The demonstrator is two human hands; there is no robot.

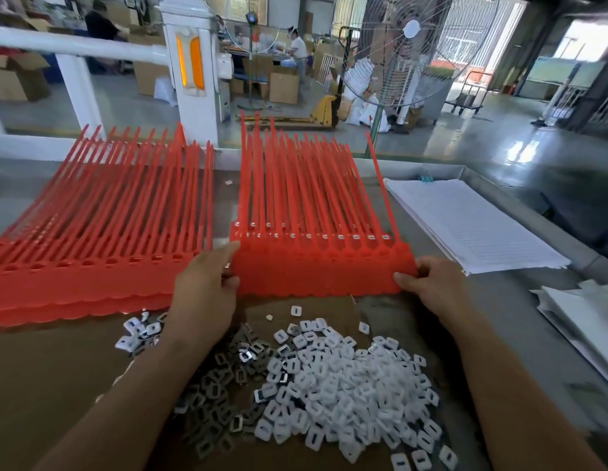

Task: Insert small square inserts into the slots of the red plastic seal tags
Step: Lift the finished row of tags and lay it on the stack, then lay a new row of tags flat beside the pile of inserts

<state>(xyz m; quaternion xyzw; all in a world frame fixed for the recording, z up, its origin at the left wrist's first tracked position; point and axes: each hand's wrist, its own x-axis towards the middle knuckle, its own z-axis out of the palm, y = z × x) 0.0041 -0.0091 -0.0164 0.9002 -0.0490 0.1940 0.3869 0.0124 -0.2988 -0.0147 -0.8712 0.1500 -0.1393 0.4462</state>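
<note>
Inserts [346,379] lie heaped on cardboard [57,368] at the bottom centre of the frame, white and loose. Just beyond them, both hands are clamped on one sheet of red tags [316,266] at mid-frame. The left hand [207,287] curls round its left edge and the right hand [431,287] pinches its right corner. White squares show in this sheet's row of slots, so it looks filled, and the step is probably squaring it up or shifting it aside.

To do that well, the sheet should stay level and be held evenly at both ends, so that no insert tips out and the long tails do not snag. At centre left, just beside it, lie empty tags [91,277] with their slots open, likely next for filling. Paper [472,226] is stacked on the worktop [499,300] at right. A fan [411,52] stands far behind.
</note>
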